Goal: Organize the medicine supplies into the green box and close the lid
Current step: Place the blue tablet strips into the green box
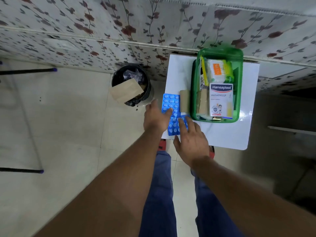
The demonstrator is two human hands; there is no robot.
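Up at the far right of the white desk [222,134], the translucent green box [240,100] stands lidless, packed with a plaster packet [221,100] and cotton buds [217,72]. Blue pill strips [171,103] lie just beside it; the left hand [156,117] and right hand [192,142] rest spread on them, gripping nothing.

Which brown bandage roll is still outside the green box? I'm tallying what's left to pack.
The brown roll standing on the white table, between the blue blister strips and the green box wall. The other brown roll already sits inside the box beside the Hansaplast pack.
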